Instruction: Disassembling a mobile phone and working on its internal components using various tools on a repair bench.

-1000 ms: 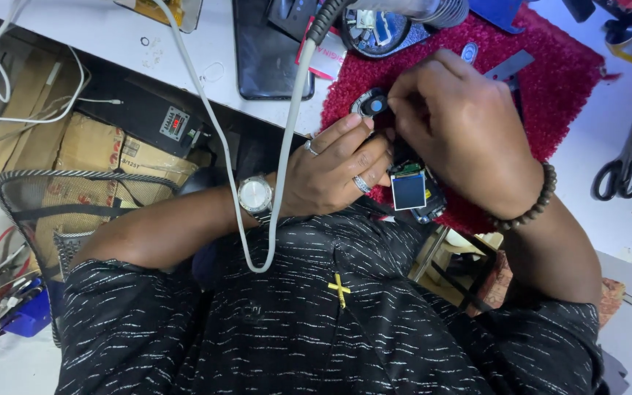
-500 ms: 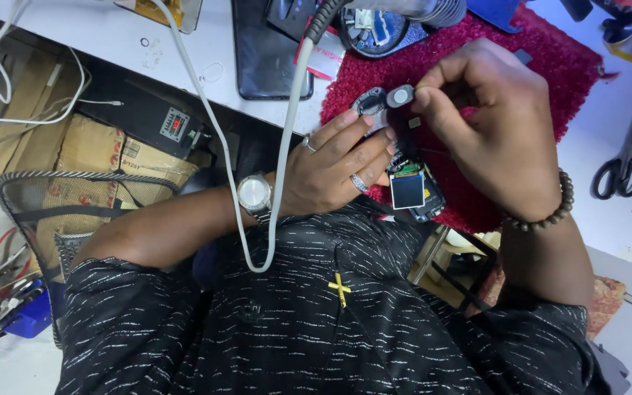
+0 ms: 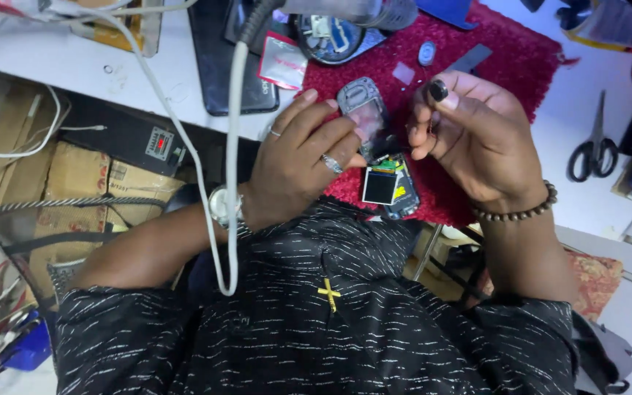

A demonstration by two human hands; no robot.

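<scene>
Starting nearest the camera, a dark speckled shirt fills the bottom of the view, and both forearms reach forward from it. The left hand, with a wristwatch and rings, is closed around a small opened phone body; its little screen faces up and its circuit board is exposed, probably so the insides stay reachable. Just above those fingers sits a grey phone casing, touching them. The right hand, with a bead bracelet at the wrist, is loosely curled, its fingertips pinching a small dark round part lifted clear of the phone. Both hands work over a red mat on the white tabletop, seemingly to catch tiny parts. Scissors lie well apart to the right; a white cable hangs across the left arm.
</scene>
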